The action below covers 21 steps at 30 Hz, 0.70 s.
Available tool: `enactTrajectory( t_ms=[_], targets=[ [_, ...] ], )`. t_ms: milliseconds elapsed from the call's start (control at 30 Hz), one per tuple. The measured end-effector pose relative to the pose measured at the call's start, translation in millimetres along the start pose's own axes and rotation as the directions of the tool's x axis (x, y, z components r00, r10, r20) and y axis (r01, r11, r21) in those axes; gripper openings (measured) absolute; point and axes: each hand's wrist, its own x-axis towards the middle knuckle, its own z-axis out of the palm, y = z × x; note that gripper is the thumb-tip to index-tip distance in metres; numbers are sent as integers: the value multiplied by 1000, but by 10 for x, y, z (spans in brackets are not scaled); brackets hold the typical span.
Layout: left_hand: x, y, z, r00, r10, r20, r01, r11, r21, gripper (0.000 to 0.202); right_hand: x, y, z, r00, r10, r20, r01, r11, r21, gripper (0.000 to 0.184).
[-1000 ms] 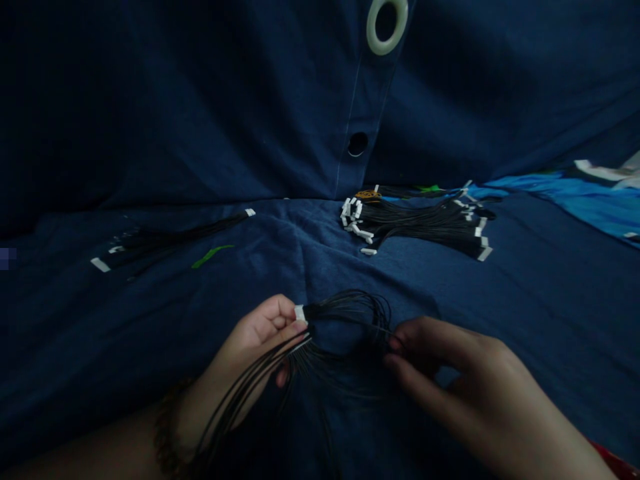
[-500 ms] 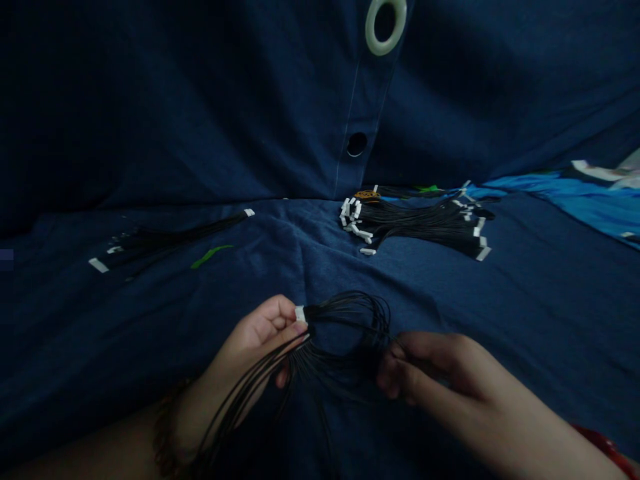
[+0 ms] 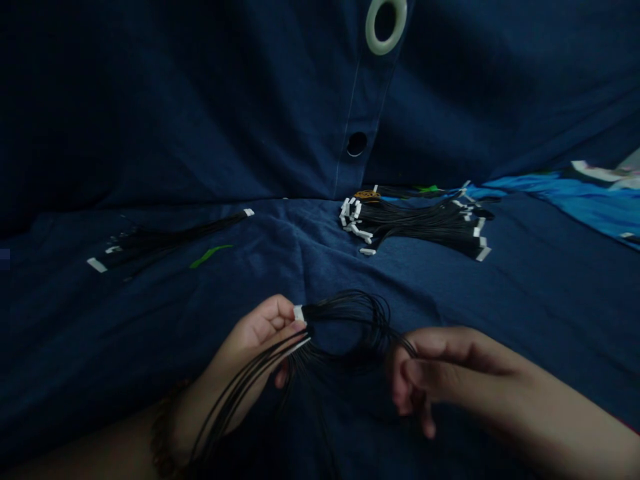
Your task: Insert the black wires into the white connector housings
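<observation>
My left hand (image 3: 265,340) pinches a bundle of thin black wires (image 3: 345,307) by a white connector (image 3: 299,313) at its end. From there the wires loop out to the right and curve back under the connector. Several loose strands hang over my left wrist, and a second white edge shows below the thumb. At the right side of the loop, my right hand (image 3: 430,367) is closed with thumb and forefinger on some of the black wires. Their far ends are hidden in the dark below.
Beyond my hands lie a thick pile of black wires with white connectors (image 3: 415,223) and a smaller wire bundle (image 3: 175,237). A green strip (image 3: 210,255) is beside the latter. Blue wires (image 3: 555,193) spread at right. Dark blue cloth (image 3: 280,257) covers everything, rising behind with a ring (image 3: 385,27).
My right hand has moved a little to the right and turned, its lower fingers loosening. My left hand stays almost in place with the connector.
</observation>
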Motion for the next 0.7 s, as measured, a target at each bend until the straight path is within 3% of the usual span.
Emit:
enactTrajectory(
  t_ms=[100,200,267,433,600,700],
  targets=[
    [-5,8,2,1000,2,-14,-2,1000,14,18,20,54,21,949,-235,-209,142,913,-383,13],
    [-13,19,10,1000,10,-19,-10,1000,13,17,27,87,27,874,-422,-240,185,747,-639,8],
    [-18,21,15,1000,12,-22,-12,1000,19,16,19,92,30,878,-419,-230,179,734,-655,7],
    [-10,-14,12,999,45,-12,-44,998,33,17,-37,70,62,941,-302,-153,179,827,-533,6],
    [1,-23,3,999,37,0,-37,999,32,15,-79,55,94,862,-491,-122,267,646,-715,10],
    [3,-11,0,1000,27,-11,-26,999,39,15,-77,74,96,839,-532,-115,258,575,-777,12]
  ],
)
